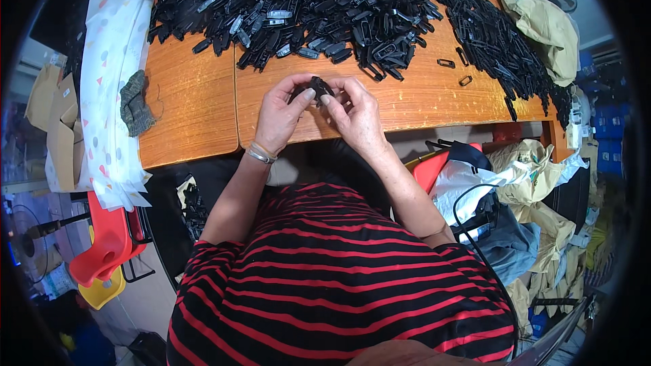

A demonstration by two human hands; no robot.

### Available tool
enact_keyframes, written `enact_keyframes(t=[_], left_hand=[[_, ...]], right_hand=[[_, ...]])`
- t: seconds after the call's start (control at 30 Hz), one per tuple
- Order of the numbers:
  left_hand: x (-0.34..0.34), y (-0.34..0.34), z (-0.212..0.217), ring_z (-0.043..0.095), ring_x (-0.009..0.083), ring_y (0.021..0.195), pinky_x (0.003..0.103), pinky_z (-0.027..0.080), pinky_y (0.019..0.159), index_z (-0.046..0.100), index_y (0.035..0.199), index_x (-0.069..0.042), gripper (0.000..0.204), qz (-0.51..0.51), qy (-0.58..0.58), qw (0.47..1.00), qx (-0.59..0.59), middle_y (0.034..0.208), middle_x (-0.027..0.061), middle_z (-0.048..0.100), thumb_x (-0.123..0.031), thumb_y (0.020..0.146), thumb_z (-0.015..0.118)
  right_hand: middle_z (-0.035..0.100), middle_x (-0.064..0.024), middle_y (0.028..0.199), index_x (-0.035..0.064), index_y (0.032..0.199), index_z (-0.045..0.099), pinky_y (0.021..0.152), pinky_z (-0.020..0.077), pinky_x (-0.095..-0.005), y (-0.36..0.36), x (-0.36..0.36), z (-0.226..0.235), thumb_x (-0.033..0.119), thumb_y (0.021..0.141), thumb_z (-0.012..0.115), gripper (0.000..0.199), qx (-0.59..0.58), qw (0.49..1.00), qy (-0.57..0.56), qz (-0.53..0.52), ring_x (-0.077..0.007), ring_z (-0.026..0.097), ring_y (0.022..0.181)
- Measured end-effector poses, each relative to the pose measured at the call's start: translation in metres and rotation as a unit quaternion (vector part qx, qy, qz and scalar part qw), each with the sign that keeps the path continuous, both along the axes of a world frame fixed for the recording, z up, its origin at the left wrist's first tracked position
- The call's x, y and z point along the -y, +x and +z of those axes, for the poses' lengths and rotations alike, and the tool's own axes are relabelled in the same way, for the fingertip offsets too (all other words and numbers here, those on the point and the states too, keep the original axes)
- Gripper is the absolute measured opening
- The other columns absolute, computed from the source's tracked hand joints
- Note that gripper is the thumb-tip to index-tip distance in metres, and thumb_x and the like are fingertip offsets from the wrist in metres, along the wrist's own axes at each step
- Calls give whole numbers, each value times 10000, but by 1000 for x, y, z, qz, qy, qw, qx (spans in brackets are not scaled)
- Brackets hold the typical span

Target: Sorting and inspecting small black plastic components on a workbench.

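Over the near edge of the wooden table, my left hand [279, 116] and my right hand [354, 114] meet, both closed on one small black plastic part [317, 85]. Thumbs and fingertips of both hands pinch it from either side, covering much of its shape. Just beyond my hands spreads a big heap of small black oblong plastic pieces [298, 13], some with glossy faces. To the right lies a second pile of black frame-like parts [495, 41], with a few loose black frames [445, 63] beside it.
A white patterned sheet [112, 88] hangs over the table's left end, with a dark knitted cloth [135, 105] on it. A brown paper bag [539, 24] stands at the far right. Red chair [105, 244] at lower left; bags [529, 169] crowd the right side.
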State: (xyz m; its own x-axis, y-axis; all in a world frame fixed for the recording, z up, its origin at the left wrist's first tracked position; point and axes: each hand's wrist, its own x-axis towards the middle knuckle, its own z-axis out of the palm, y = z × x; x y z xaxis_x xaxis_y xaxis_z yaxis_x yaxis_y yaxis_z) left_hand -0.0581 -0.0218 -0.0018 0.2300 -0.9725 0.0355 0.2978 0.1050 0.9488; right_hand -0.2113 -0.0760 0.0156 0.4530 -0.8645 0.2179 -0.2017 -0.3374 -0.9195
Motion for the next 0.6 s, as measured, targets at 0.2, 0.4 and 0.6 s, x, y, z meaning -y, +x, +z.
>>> enact_keyframes(t=[0.2,0.4,0.6], left_hand=[[-8,-18,6,581,80,929,220,469,843,619,1189,-9,252,50,-42,993,95,1037,33,641,-63,944,590],[-14,-23,5,536,61,795,207,460,729,589,1075,-13,171,35,-48,997,44,907,1,588,-146,1006,506],[-27,-9,15,490,49,733,186,426,652,568,956,-38,247,-29,-6,998,-53,828,-4,550,-253,1032,473]], right_hand=[[560,-91,814,26,985,625,585,501,-339,3,-11,2,25,797,702,203,-41,988,-144,-24,-237,600,647],[554,-127,959,47,1110,557,647,514,-363,11,-24,4,24,699,775,466,-38,985,-157,-56,-285,609,771],[570,-149,976,29,1118,535,685,511,-379,22,-39,3,35,719,762,459,-17,990,-138,-2,-325,616,829]])
